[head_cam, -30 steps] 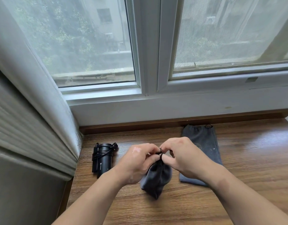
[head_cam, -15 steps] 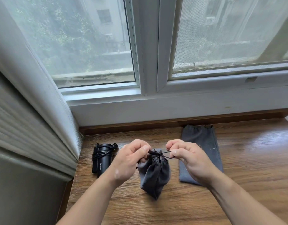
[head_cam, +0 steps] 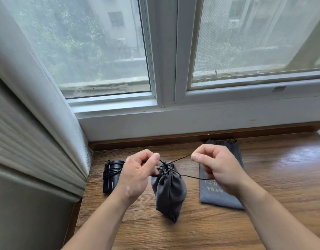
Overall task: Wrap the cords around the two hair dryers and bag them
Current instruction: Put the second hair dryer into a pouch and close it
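Observation:
A filled grey drawstring bag (head_cam: pixel 169 192) stands on the wooden sill with its neck gathered tight. My left hand (head_cam: pixel 137 175) pinches one end of the black drawstring (head_cam: pixel 179 159) right at the bag's neck. My right hand (head_cam: pixel 216 168) pinches the other end, stretched out to the right of the neck. A black hair dryer (head_cam: pixel 112 175) with its cord wound round it lies to the left, partly behind my left hand. A second grey bag (head_cam: pixel 226 195), flat and printed with letters, lies to the right under my right hand.
The wooden sill (head_cam: pixel 282 177) runs along below the white window frame (head_cam: pixel 166 98). A pale curtain (head_cam: pixel 38 114) hangs over the left edge, close to the black dryer. The sill's right end stops near the frame's right border.
My hands have drawn apart, the right one moving to the right with the drawstring. The string now stretches out from the bag's neck, which has closed tighter.

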